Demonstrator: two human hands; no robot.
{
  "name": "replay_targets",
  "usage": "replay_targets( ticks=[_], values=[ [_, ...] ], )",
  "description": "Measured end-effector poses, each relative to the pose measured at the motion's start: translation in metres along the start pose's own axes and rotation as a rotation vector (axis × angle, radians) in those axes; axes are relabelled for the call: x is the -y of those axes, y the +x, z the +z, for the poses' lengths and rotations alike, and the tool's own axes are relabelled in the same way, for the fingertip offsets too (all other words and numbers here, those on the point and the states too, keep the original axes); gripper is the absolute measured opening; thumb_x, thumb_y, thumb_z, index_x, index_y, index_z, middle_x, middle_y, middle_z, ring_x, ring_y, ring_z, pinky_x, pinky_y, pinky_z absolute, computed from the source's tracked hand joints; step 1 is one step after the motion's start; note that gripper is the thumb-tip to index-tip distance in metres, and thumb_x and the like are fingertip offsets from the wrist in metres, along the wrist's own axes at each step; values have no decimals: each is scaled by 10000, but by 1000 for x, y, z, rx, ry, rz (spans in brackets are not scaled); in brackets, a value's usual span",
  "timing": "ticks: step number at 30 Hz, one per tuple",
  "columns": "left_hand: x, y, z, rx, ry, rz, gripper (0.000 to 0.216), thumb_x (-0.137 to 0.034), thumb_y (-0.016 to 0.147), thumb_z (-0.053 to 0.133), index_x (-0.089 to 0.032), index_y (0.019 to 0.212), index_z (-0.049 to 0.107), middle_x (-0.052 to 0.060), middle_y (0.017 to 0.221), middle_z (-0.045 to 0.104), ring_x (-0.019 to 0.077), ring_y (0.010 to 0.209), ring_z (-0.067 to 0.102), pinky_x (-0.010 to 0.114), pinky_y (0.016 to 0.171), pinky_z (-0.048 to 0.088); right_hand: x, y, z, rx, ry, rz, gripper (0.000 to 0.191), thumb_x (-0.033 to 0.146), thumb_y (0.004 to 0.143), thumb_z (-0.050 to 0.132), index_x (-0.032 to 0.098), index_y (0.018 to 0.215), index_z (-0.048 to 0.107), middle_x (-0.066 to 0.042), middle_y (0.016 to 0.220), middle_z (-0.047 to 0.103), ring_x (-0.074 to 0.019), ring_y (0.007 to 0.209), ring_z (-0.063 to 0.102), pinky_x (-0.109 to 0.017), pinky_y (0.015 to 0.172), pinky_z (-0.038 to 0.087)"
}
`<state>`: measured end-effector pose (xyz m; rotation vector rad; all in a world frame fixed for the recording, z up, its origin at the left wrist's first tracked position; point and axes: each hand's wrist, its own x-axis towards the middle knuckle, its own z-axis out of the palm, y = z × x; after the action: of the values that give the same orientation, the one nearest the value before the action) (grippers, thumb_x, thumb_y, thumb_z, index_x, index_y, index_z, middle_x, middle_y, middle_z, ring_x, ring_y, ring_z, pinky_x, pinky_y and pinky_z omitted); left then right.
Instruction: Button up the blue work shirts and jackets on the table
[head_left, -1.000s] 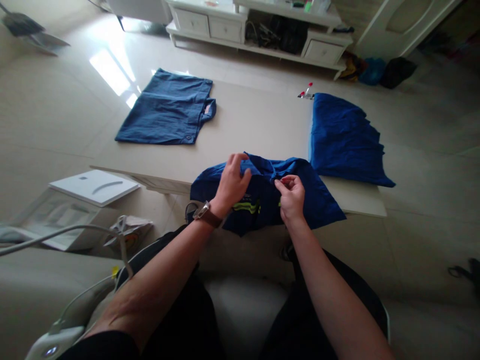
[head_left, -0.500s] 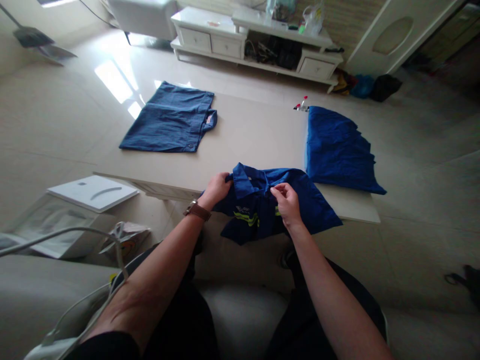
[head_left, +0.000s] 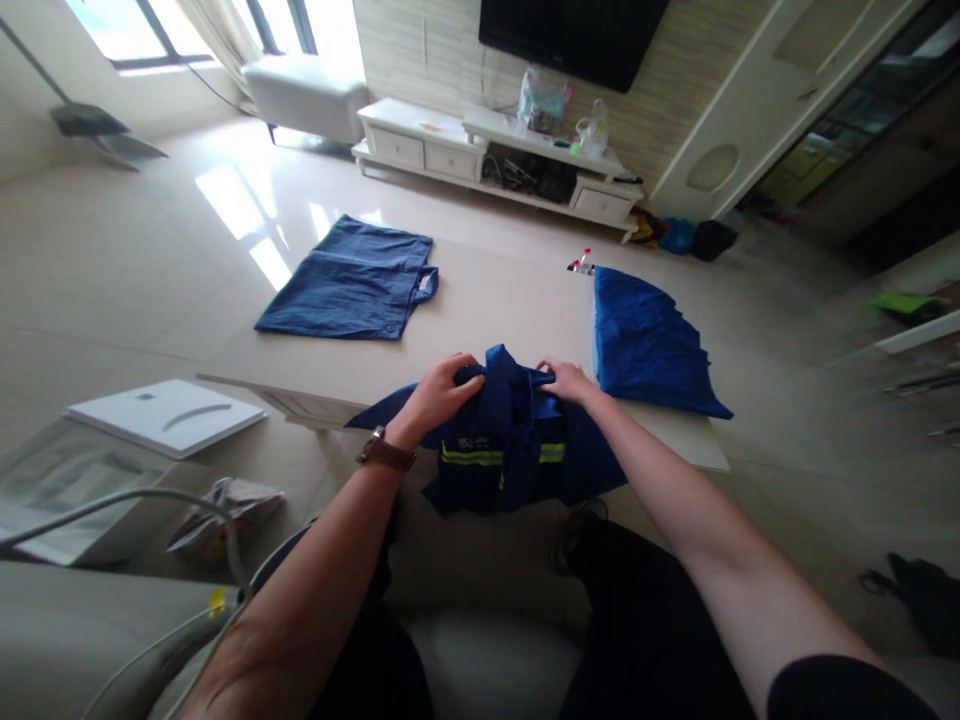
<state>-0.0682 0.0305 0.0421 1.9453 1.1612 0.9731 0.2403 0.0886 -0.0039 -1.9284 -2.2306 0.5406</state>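
- The shirt (head_left: 517,460) droops over the near edge of the table (head_left: 510,300).
- Left hand (head_left: 442,395) and right hand (head_left: 566,382) each pinch its cloth, either side of the collar (head_left: 504,372).
- It looks light, soft, floppy, hardly slippery or fragile; the shoulders seem the surest hold.

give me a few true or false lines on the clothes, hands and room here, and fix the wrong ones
1. The left hand and right hand both hold the yellow-striped blue shirt. True.
2. The wristwatch is on the right arm. False: the wristwatch is on the left arm.
3. The folded dark-blue shirt has its collar toward the picture's right. True.
4. The dustpan is on the table. False: the dustpan is on the floor.
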Motion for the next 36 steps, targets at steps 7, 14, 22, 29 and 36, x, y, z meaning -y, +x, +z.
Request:
replay_targets(
  ticks=[7, 14, 22, 29, 36],
  values=[
    [-4, -7, -28, -105, 55, -53, 305, -455, 958, 536, -195, 933, 693, 10, 858, 696, 175, 811, 593, 284, 787, 453, -19, -46, -58, -343, 171, -126, 241, 364, 876, 571, 207, 854, 752, -67, 888, 764, -237, 850, 673, -327, 797, 489],
    [-63, -33, -36, -204, 232, 81, 338, -437, 1014, 450, -222, 949, 704, 72, 965, 690, 220, 927, 636, 317, 873, 466, 10, -143, -136, -477, 58, -174, 239, 363, 911, 544, 226, 923, 740, -53, 819, 740, -233, 755, 670, -329, 728, 462],
    [-195, -59, -83, -421, 349, 270, 310, -398, 1025, 467, -222, 936, 707, 76, 970, 665, 216, 927, 594, 325, 864, 439, 75, -241, -227, -897, -150, -165, 346, 430, 1005, 407, 230, 883, 663, -94, 877, 695, -251, 826, 610, -337, 741, 403],
    [-218, -125, -78, -263, 531, 160, 318, -433, 1033, 440, -238, 929, 668, 89, 968, 716, 240, 895, 633, 320, 751, 394, 91, -327, -266, -1132, -367, -102, 385, 407, 1034, 367, 204, 953, 684, -99, 873, 682, -223, 764, 584, -318, 633, 301],
    [-203, -180, -91, -163, 565, 149, 375, -496, 1017, 416, -247, 826, 621, 50, 832, 713, 198, 740, 610, 316, 709, 358, 55, -400, -227, -916, -529, -178, 383, 414, 1015, 405, 238, 861, 708, -67, 766, 695, -179, 635, 596, -294, 545, 278]
  ],
)
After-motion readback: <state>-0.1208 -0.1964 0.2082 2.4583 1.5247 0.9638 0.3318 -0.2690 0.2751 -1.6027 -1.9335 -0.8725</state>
